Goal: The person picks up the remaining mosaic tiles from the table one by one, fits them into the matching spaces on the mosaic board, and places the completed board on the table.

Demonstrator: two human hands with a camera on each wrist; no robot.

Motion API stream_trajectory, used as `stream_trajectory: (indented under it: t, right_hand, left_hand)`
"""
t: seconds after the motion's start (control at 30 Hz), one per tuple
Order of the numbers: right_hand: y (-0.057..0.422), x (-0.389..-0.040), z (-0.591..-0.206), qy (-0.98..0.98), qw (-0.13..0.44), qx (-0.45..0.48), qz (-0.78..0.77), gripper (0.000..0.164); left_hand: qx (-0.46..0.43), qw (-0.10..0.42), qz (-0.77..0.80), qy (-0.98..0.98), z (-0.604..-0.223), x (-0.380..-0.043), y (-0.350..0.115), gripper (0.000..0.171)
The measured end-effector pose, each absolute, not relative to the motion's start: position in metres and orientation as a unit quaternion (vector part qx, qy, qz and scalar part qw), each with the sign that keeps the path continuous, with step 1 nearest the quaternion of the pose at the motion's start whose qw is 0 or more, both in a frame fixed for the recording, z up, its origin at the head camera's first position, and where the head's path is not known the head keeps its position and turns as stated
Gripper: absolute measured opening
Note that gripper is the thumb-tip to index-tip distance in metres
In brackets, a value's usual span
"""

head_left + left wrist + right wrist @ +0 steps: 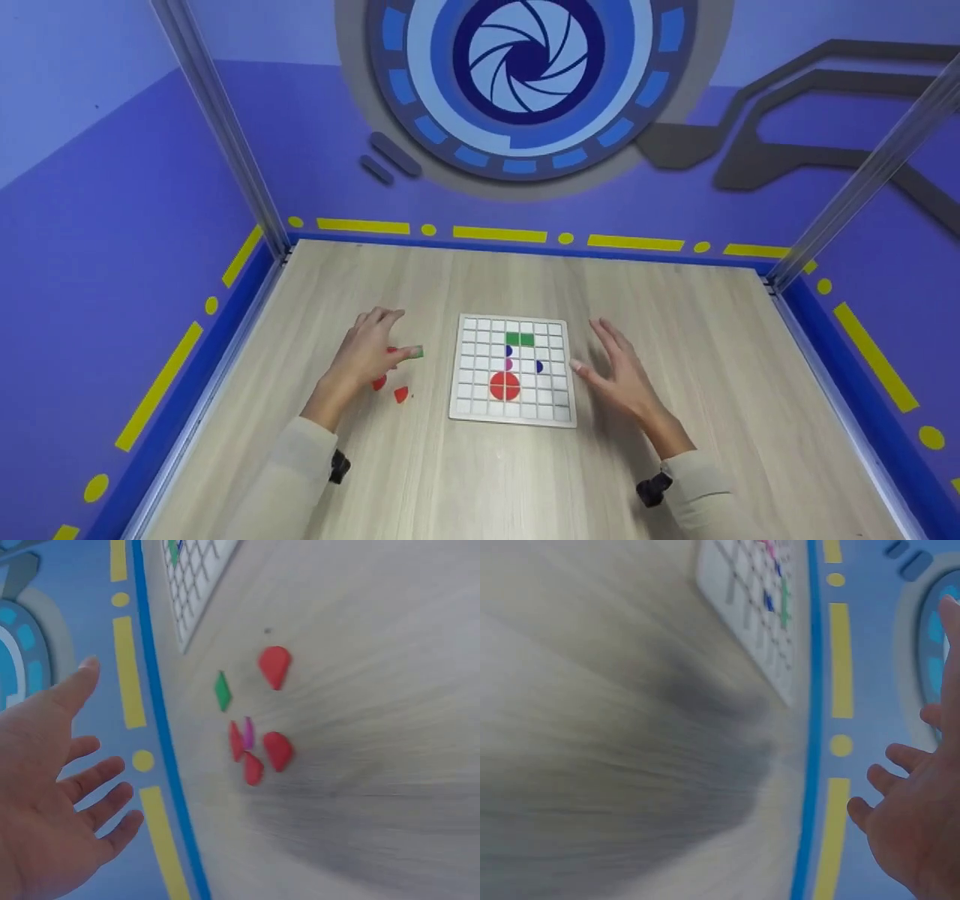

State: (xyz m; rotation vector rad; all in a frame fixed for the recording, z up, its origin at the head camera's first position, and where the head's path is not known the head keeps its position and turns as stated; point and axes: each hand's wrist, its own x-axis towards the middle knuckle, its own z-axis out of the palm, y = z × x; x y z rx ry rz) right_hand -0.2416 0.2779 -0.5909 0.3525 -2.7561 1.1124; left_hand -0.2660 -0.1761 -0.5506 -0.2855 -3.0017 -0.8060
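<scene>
A white gridded board [469, 390] lies mid-table. On it are two green squares [512, 339], small dark blue half-round pieces [539, 367], a pink piece [508, 364] and red quarter pieces [497, 380] forming a circle. My left hand [367, 349] hovers left of the board, fingers spread and holding nothing. Beneath it in the head view, partly covered, lie loose pieces. The left wrist view shows them as several red quarter pieces [275, 666], a green piece [223, 691] and a magenta piece [248, 733]. Just right of the board, my right hand [622, 375] is also spread, with nothing in it.
The wood-grain table [667, 315] is enclosed by a blue back wall [300, 150] and side walls with yellow markings. Metal posts [225, 127] stand at the back corners. Dark wrist devices [654, 489] are worn at both sleeves.
</scene>
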Motion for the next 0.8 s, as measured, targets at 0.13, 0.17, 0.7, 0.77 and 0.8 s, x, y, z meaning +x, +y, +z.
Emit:
stream_trajectory:
  t: [0.13, 0.17, 0.7, 0.77, 0.8]
  right_hand:
    - [0.273, -0.238, -0.608, -0.917, 0.053, 0.109, 0.38, 0.089]
    - [0.272, -0.238, -0.612, -0.916, 0.048, 0.108, 0.382, 0.09]
    - [0.26, -0.229, -0.641, -0.925, -0.034, 0.102, 0.364, 0.103]
    - [0.258, -0.228, -0.642, -0.929, -0.043, 0.11, 0.351, 0.104]
    - [0.257, -0.228, -0.643, -0.93, -0.045, 0.112, 0.348, 0.104]
  left_hand:
    - [-0.069, 0.012, -0.278, -0.958, -0.57, -0.261, -0.188, 0.066]
    - [-0.064, 0.012, -0.282, -0.957, -0.575, -0.26, -0.19, 0.061]
    - [-0.035, 0.016, -0.293, -0.955, -0.616, -0.261, -0.191, 0.03]
    - [-0.032, 0.022, -0.292, -0.956, -0.618, -0.261, -0.192, 0.028]
    - [-0.03, 0.024, -0.291, -0.956, -0.619, -0.261, -0.193, 0.027]
